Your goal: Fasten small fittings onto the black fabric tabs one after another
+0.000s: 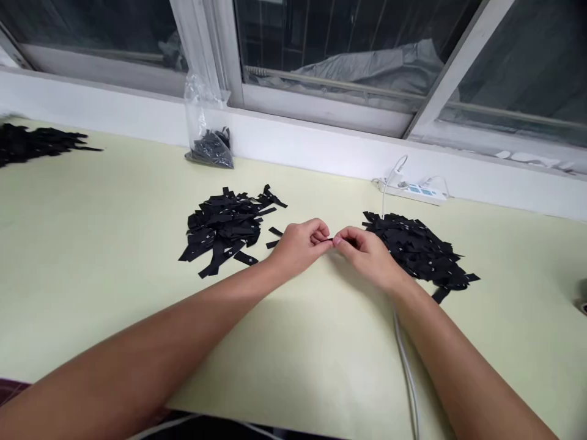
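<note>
My left hand (300,244) and my right hand (364,253) meet at the middle of the pale green table (92,244). Their fingertips pinch one small black fabric label (331,240) between them, mostly hidden by the fingers. A pile of black labels (224,229) lies just left of my left hand. Behind and to the right of my right hand lies a second pile of black labels (419,250). Both forearms rest over the table.
A clear plastic bag (208,137) with dark labels leans against the white window ledge. A white power strip (419,191) lies at the back right. A white cable (406,366) runs under my right forearm. More black labels (32,142) lie far left.
</note>
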Demonstrator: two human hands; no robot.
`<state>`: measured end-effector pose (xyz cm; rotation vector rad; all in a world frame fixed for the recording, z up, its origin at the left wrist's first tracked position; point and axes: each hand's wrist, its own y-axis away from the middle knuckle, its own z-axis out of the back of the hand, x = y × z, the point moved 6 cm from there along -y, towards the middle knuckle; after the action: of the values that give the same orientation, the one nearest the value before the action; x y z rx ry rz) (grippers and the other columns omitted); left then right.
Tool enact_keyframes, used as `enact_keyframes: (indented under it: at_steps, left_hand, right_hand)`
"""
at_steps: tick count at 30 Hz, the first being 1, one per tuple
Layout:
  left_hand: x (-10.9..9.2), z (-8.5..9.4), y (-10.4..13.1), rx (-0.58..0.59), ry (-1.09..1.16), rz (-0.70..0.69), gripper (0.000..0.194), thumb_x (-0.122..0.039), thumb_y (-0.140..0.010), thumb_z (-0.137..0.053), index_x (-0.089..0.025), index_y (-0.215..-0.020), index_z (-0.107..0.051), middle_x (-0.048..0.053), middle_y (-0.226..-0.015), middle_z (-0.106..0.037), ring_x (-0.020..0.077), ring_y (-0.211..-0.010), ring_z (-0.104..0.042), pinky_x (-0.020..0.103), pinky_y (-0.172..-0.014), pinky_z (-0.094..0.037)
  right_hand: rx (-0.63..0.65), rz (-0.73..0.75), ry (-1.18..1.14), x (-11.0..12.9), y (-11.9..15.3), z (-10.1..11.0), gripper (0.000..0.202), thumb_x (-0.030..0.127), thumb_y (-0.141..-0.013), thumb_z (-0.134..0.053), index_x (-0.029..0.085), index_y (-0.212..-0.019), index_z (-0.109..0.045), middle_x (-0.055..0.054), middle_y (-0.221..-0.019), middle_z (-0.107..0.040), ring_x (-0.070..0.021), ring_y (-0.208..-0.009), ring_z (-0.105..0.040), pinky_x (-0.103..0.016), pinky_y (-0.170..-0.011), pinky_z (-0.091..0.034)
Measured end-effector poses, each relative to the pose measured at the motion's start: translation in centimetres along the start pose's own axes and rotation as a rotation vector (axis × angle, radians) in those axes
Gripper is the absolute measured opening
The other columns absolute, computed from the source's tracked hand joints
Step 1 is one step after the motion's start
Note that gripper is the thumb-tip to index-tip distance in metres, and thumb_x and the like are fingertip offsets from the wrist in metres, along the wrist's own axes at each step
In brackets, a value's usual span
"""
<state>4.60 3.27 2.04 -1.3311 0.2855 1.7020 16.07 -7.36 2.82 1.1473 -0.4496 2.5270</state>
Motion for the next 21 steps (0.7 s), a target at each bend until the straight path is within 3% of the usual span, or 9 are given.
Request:
enact_keyframes:
  at_steps: [8,13,17,21]
  left_hand:
    - [0.0,0.5,-0.2,-0.027,-0.146,-0.042,0.002,-0.020,-0.084,-0.066,-0.019,-0.083,-0.067,-0.002,-0.075,-0.070,0.0108,-0.069,-0.061,0.024,-0.068,-0.047]
    - [-1.0,0.6,0.0,-0.035,-0.162,-0.113,0.014,-0.013,-0.087,-0.058,-0.020,-0.087,-0.070,-0.002,-0.084,-0.074,0.0119,-0.077,-0.065,0.025,-0.073,-0.048]
    - [-1.7,0.5,0.2,-0.019,-0.117,-0.143,0.019,-0.012,-0.088,-0.056,-0.020,-0.090,-0.073,-0.001,-0.090,-0.076,0.0125,-0.082,-0.067,0.025,-0.075,-0.050]
    - [-1.4,0.4,0.3,-0.042,-0.130,-0.149,0.021,-0.012,-0.088,-0.056,-0.021,-0.095,-0.074,0.000,-0.096,-0.076,0.0143,-0.087,-0.068,0.027,-0.078,-0.052]
  right_hand:
    - [-0.063,-0.001,-0.178,-0.8,-0.4,-0.9,0.024,0.045,-0.090,-0.059,0.021,-0.092,-0.065,-0.003,-0.089,-0.069,-0.0174,-0.076,-0.060,-0.030,-0.069,-0.045]
    - [-0.038,-0.211,-0.582,-1.2,-0.3,-1.2,0.040,0.057,-0.083,-0.066,0.019,-0.096,-0.065,-0.003,-0.080,-0.067,-0.0170,-0.071,-0.062,-0.029,-0.064,-0.047]
    - [0.006,-0.333,-0.728,-1.0,0.1,-1.3,0.039,0.049,-0.070,-0.081,0.019,-0.091,-0.065,-0.001,-0.081,-0.066,-0.0148,-0.068,-0.062,-0.028,-0.064,-0.050]
    - [0.025,-0.357,-0.822,-0.9,0.2,-1.6,0.041,0.041,-0.063,-0.087,0.020,-0.091,-0.065,-0.002,-0.088,-0.068,-0.0149,-0.073,-0.063,-0.030,-0.067,-0.054]
